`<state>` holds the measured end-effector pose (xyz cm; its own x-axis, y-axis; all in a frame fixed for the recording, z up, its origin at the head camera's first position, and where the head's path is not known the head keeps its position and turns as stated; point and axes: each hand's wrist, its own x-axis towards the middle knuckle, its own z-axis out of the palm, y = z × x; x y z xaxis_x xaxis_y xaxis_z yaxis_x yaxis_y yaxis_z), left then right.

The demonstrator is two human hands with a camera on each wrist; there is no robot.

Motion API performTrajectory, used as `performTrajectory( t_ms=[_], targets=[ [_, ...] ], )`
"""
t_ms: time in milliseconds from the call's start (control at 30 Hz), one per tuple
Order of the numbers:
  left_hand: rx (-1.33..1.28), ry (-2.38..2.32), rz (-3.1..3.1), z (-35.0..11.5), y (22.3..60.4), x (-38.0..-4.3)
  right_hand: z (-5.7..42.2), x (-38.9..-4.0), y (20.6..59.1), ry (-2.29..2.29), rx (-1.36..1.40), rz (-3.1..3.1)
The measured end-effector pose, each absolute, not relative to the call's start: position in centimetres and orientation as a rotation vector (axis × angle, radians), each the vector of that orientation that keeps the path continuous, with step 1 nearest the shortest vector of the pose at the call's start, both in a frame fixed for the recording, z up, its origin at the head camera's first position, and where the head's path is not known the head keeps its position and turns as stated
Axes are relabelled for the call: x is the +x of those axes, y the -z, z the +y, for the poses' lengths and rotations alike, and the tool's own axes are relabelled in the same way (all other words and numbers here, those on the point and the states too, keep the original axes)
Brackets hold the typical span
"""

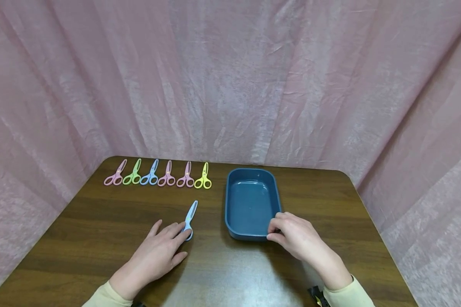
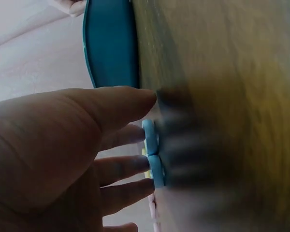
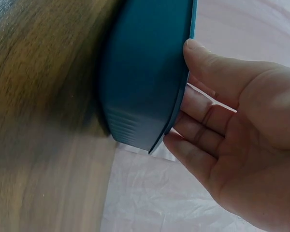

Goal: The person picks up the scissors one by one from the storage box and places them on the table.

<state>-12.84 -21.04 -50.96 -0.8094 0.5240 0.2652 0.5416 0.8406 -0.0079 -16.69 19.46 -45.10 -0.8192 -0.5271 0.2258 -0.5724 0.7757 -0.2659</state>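
Note:
My left hand (image 1: 157, 258) reaches over a pair of light blue scissors (image 1: 192, 210) lying on the table. Its fingertips touch the handle loops while the thumb stays apart, and the fingers partly hide the handles in the head view. From the left wrist, the blue loops (image 2: 152, 145) show right at the extended fingertips. My right hand (image 1: 297, 236) pinches the near right corner of a dark blue rectangular tray (image 1: 249, 236). In the right wrist view, the thumb lies against the outside of the tray wall (image 3: 145, 72) and the other fingers go over its rim.
A row of several scissors, among them green scissors (image 1: 132, 177), pink scissors (image 1: 167, 178) and yellow scissors (image 1: 203, 181), lies along the far left of the wooden table (image 1: 223, 277). Pink curtains (image 1: 230, 85) hang behind the table and at both sides.

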Motion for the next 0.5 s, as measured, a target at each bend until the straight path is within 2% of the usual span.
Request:
performTrajectory(
  t_ms=[500],
  targets=[
    [-1.017, 0.083, -2.690, -18.7, 51.4, -14.4, 20.4, -16.7, 45.0, -0.500, 0.882, -2.854]
  ],
)
